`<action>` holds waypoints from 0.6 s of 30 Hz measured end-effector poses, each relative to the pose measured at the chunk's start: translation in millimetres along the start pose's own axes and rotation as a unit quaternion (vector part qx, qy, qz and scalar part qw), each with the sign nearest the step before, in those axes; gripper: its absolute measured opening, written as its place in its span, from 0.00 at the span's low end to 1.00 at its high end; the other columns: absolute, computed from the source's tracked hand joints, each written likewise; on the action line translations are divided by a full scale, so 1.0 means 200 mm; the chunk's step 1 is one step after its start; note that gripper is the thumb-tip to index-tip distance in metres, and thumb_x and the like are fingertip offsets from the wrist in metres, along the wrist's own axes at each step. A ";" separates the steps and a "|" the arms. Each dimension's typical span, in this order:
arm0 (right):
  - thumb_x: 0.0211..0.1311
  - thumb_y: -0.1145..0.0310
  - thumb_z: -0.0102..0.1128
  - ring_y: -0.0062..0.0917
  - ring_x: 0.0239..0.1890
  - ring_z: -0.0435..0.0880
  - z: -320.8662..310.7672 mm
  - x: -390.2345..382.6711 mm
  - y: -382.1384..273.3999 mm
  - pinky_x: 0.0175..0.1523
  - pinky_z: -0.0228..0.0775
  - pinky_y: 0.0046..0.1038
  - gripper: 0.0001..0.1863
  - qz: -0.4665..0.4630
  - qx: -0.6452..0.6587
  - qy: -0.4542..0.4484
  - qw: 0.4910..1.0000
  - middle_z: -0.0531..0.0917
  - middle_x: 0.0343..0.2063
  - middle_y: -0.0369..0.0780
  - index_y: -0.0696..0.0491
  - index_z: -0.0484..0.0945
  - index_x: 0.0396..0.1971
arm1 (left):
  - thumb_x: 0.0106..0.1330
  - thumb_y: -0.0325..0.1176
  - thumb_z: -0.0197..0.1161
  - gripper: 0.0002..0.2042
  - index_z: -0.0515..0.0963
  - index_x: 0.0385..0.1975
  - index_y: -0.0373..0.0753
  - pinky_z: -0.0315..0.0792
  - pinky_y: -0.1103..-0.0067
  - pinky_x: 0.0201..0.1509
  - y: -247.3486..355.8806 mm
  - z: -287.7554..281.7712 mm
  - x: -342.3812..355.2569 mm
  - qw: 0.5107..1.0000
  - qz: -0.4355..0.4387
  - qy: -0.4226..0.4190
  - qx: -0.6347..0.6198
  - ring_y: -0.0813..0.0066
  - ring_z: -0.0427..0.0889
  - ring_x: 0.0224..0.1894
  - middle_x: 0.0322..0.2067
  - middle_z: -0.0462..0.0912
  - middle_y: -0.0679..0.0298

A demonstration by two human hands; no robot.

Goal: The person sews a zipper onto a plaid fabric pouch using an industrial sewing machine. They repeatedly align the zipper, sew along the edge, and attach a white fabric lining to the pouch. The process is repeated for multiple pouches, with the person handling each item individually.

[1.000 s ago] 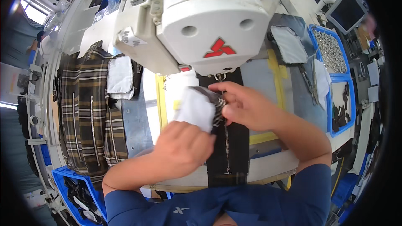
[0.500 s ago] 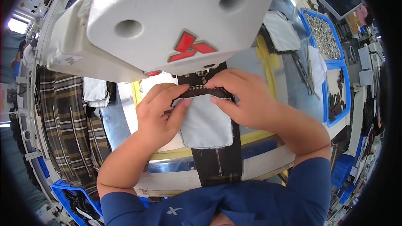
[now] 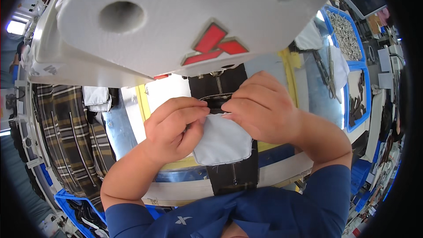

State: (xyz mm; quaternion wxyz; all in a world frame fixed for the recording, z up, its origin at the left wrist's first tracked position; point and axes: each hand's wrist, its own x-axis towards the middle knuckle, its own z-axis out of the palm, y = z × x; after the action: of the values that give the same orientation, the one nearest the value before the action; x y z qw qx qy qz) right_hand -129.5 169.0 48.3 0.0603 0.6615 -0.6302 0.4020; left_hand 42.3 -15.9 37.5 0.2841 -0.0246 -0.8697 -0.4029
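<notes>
Under the sewing machine head [image 3: 167, 44] lies a black fabric piece [image 3: 232, 178] with metal-toothed zippers. A pale grey-blue pocket cloth [image 3: 222, 143] covers its middle, with frayed threads along its lower edge. My left hand [image 3: 176, 128] pinches the upper left edge of this pocket cloth, thumb against curled fingers. Opposite it, my right hand [image 3: 266, 110] grips the upper right edge beside the zipper. A dark zipper opening [image 3: 214, 101] shows just beyond my fingertips. The machine head hides the needle and the far end of the black piece.
Plaid fabric pieces [image 3: 66, 136] with zippers are piled at left, beside pale pocket pieces [image 3: 97, 97]. At right lie scissors [image 3: 326, 72], a white cloth [image 3: 340, 68], metal clips [image 3: 346, 37] in a blue bin, and a second blue bin [image 3: 356, 67] with dark strips.
My hands have come closer together, and the pocket cloth has slid slightly toward me. The raised, curved zipper edge now lies flatter. The machine head looks larger in view.
</notes>
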 end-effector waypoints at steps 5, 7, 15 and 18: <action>0.56 0.75 0.71 0.32 0.33 0.82 0.02 -0.01 0.01 0.41 0.73 0.35 0.09 -0.002 0.007 -0.003 1.000 0.83 0.32 0.37 0.55 0.84 0.37 | 0.59 0.18 0.73 0.11 0.87 0.41 0.31 0.81 0.75 0.42 0.01 0.00 0.04 0.994 -0.072 -0.040 -0.077 0.62 0.89 0.39 0.39 0.89 0.53; 0.56 0.75 0.70 0.32 0.32 0.81 0.03 -0.02 0.01 0.40 0.73 0.35 0.09 -0.003 0.010 -0.007 1.000 0.81 0.31 0.37 0.55 0.84 0.37 | 0.60 0.18 0.73 0.10 0.87 0.41 0.31 0.80 0.76 0.41 0.00 0.00 0.03 0.989 -0.096 -0.046 -0.099 0.63 0.88 0.38 0.38 0.89 0.54; 0.58 0.74 0.70 0.33 0.30 0.81 0.03 -0.02 0.00 0.39 0.73 0.35 0.07 0.031 0.024 -0.028 0.999 0.80 0.30 0.38 0.54 0.83 0.36 | 0.62 0.19 0.74 0.07 0.87 0.39 0.33 0.76 0.77 0.34 -0.01 0.03 0.01 0.990 -0.095 -0.039 -0.094 0.70 0.86 0.32 0.34 0.89 0.57; 0.58 0.73 0.71 0.33 0.30 0.81 0.03 -0.01 0.00 0.40 0.74 0.35 0.07 0.033 0.028 -0.032 0.999 0.79 0.30 0.38 0.54 0.83 0.36 | 0.62 0.19 0.74 0.07 0.88 0.39 0.33 0.75 0.78 0.33 -0.01 0.03 0.01 0.990 -0.096 -0.040 -0.092 0.71 0.85 0.31 0.33 0.88 0.58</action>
State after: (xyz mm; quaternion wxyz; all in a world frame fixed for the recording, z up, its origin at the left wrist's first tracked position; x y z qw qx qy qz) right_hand -126.8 168.0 42.9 0.0088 0.6544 -0.6415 0.4001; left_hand 36.8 -14.1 34.8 0.2052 0.0170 -0.8380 -0.5054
